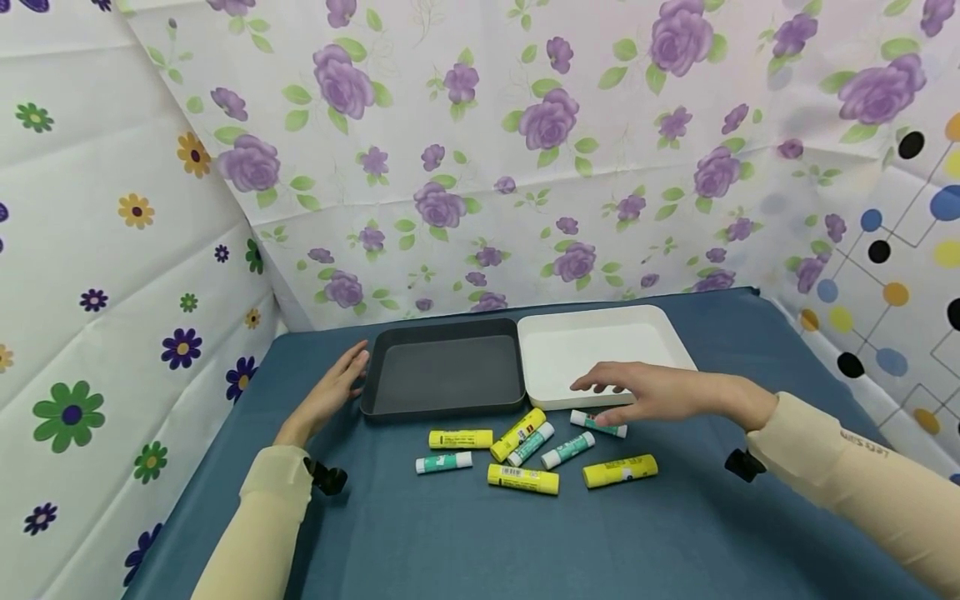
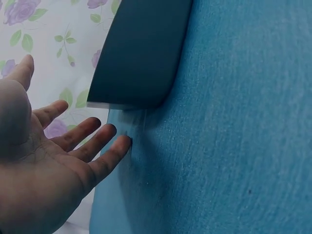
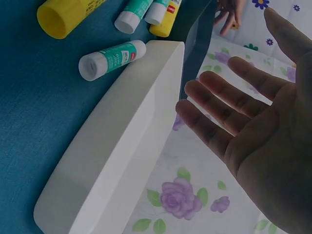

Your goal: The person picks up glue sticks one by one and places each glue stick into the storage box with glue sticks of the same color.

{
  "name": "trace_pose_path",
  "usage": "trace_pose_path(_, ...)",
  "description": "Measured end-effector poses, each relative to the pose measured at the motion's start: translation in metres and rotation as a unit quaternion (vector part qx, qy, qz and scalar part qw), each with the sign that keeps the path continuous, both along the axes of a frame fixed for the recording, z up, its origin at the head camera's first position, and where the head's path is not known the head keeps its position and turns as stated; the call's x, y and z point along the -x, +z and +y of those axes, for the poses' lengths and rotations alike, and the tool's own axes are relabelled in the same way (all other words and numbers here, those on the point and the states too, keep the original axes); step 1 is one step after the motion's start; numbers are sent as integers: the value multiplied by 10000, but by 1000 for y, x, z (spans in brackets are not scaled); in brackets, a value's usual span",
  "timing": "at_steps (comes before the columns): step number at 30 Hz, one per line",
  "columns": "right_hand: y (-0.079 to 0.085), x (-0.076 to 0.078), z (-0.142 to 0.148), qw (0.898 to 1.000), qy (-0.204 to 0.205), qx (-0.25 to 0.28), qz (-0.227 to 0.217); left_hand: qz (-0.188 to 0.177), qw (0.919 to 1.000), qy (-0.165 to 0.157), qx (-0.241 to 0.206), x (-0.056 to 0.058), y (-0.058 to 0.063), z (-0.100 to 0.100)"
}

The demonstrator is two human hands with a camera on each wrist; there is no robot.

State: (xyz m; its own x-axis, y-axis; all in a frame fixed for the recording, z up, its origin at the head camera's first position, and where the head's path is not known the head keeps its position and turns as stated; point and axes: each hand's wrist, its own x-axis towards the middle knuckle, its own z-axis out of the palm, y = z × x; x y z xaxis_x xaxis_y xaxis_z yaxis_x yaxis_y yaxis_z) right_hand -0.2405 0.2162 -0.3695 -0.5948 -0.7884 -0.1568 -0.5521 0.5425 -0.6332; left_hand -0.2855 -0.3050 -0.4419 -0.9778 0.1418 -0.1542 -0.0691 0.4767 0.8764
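Observation:
My left hand [image 1: 330, 398] is beside the left wall of the dark grey tray [image 1: 442, 415], fingers spread and holding nothing. In the left wrist view its palm [image 2: 44, 170] shows bare below the tray's corner. My right hand [image 1: 660, 392] hovers over the front edge of the white tray [image 1: 600, 332], its fingers [image 3: 209, 129] loosely extended with nothing between them. Nearest to it lies a green-and-white glue stick [image 1: 598, 423] in front of that tray. Several more glue sticks lie on the cloth, some green-and-white [image 1: 567, 450], others thicker and yellow [image 1: 619, 471].
The trays stand side by side at the back of the blue-covered table [image 1: 450, 542]. A flowered curtain [image 1: 480, 167] rises behind them, with patterned sheets at both sides. One yellow glue stick [image 1: 517, 435] lies slanted against a green-and-white one [image 1: 530, 444].

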Motion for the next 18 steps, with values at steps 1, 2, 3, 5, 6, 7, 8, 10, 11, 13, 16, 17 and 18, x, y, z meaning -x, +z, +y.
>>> trace_pose_path(1, -1, -1, 0, 10000, 12, 2, -12, -4, 10000, -10, -18, 0, -1, 0)
trace_pose_path(2, -3, -1, 1, 10000, 25, -5, -31, -11, 10000, -18, -38, 0, -1, 0)
trace_pose_path(3, -4, -2, 1, 10000, 37, -12, -64, -16, 10000, -32, -54, 0, -2, 0)
trace_pose_path(5, -6, -4, 2, 9999, 64, -15, -149, -62, 9999, 1, -104, -1, -2, 0)
trace_pose_path(6, -7, -5, 2, 9998, 73, -13, -205, -83, 9999, 6, -95, -1, -3, 0)
trace_pose_path(7, -9, -6, 2, 9997, 79, -11, -248, -113, 9999, 7, -98, -1, -3, 0)
trace_pose_path(8, -10, -7, 2, 9996, 83, -17, -275, -144, 9998, 12, -102, -2, -3, 0)
trace_pose_path(10, -12, -10, 3, 9995, 107, -34, -297, -198, 9998, 12, -100, -1, -4, -1)
trace_pose_path(11, -13, -11, 3, 9995, 112, -39, -304, -218, 9997, -7, -89, -1, -4, -1)
trace_pose_path(13, -14, -14, 4, 9995, 118, -64, -293, -257, 9996, -26, -129, 0, -4, -2)
trace_pose_path(16, -17, -18, 6, 9995, 108, -113, -267, -319, 9994, -56, -136, 1, -4, -2)
trace_pose_path(17, -18, -20, 6, 9995, 109, -120, -253, -353, 9993, -50, -128, 1, -4, -3)
trace_pose_path(18, -19, -21, 7, 9996, 113, -130, -231, -393, 9991, -47, -128, 1, -4, -3)
